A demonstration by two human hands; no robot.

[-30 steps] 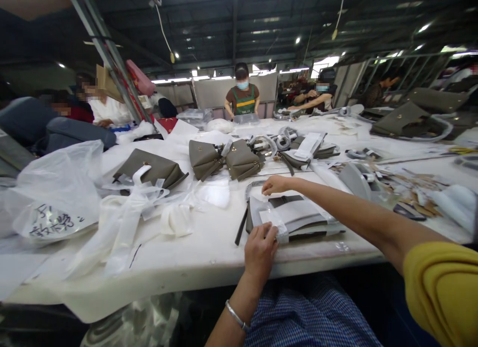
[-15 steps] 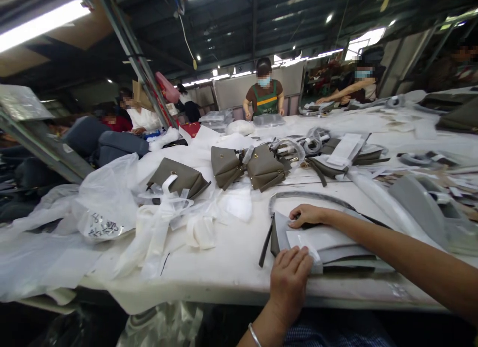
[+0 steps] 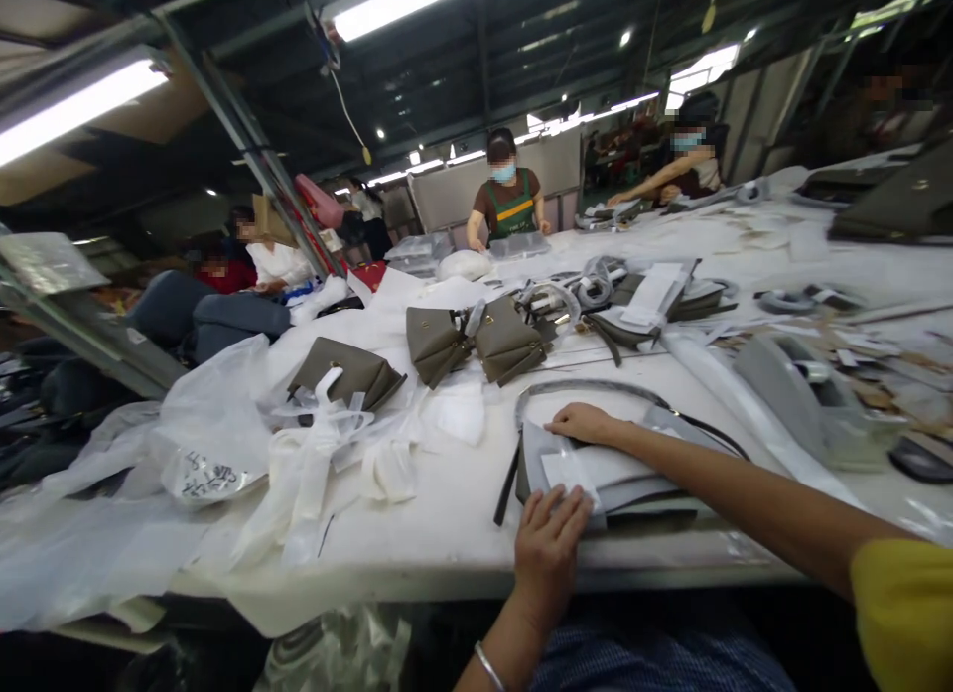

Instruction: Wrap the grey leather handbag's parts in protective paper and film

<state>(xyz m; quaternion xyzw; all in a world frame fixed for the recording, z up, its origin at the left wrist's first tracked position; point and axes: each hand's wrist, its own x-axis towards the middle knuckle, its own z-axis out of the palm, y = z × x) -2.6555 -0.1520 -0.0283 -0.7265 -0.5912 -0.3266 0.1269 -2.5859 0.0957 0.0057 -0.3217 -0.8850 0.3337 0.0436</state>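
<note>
A flat olive-grey handbag point(image 3: 662, 519), largely covered by pale grey sheeting and white paper point(image 3: 617, 474), lies at the table's front edge. My left hand point(image 3: 549, 538) rests on its near left corner, fingers stretched out over clear plastic point(image 3: 575, 474). At the bag's far left edge, my right hand point(image 3: 585, 423) is closed with curled fingers on the covered edge; the fingertips are partly hidden. A wrapped strap point(image 3: 596, 385) arches behind that hand. One dark strap end point(image 3: 507, 485) sticks out left of the bag.
Several olive handbags point(image 3: 510, 343) stand farther back. To the left lie a plastic bag point(image 3: 212, 414) and white wrapping strips point(image 3: 313, 484). Clear-wrapped grey pieces point(image 3: 804, 394) lie at right. Co-workers, one in a green apron point(image 3: 513, 210), are across the white table point(image 3: 432, 543).
The whole view has shifted, so table and bag appear farther left. My right hand's fingers have turned further down over the edge. My left hand stays flat on the bag's corner.
</note>
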